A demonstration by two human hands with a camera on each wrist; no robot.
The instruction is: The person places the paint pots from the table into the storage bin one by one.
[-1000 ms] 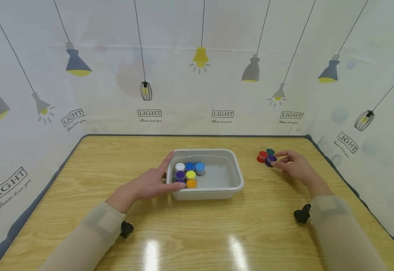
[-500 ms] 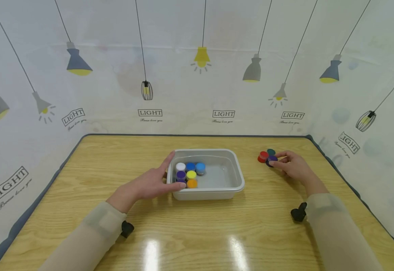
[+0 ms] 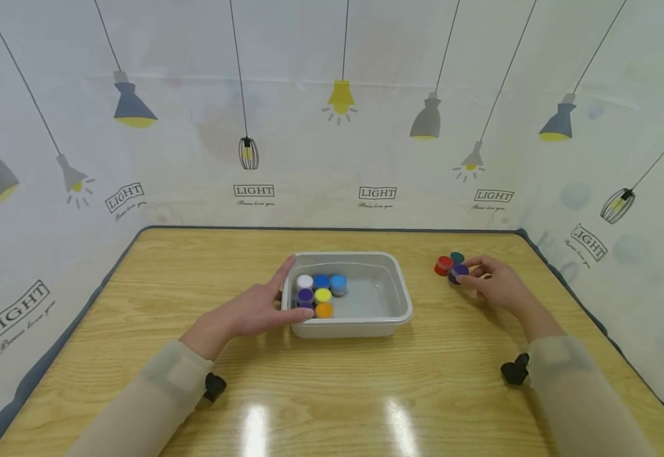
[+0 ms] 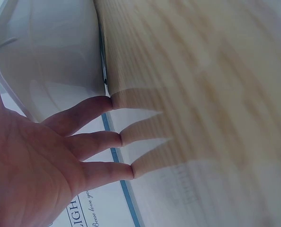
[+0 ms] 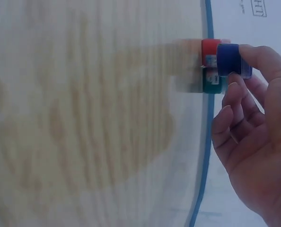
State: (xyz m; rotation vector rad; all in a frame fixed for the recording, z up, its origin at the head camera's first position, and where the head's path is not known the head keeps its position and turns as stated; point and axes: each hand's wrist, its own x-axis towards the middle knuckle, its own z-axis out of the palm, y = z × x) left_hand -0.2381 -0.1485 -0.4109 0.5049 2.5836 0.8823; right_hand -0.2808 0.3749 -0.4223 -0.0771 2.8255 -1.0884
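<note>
In the head view my left hand rests at the left end of a light grey plastic tub. Its thumb lies over the front rim and its index finger along the back left corner. Straight fingers reach down the outside to the table in the left wrist view. Off to the right, my right hand pinches a small purple-blue paint pot between thumb and fingertips. A red paint pot and a green paint pot stand close beside it.
Inside the tub's left half stand several paint pots, among them a white one, a yellow one and an orange one. Behind the wooden table hangs a lamp-printed cloth.
My right wrist swings slightly left, then back right, while the fingers stay at the purple-blue paint pot. The left hand and tub hold their place.
</note>
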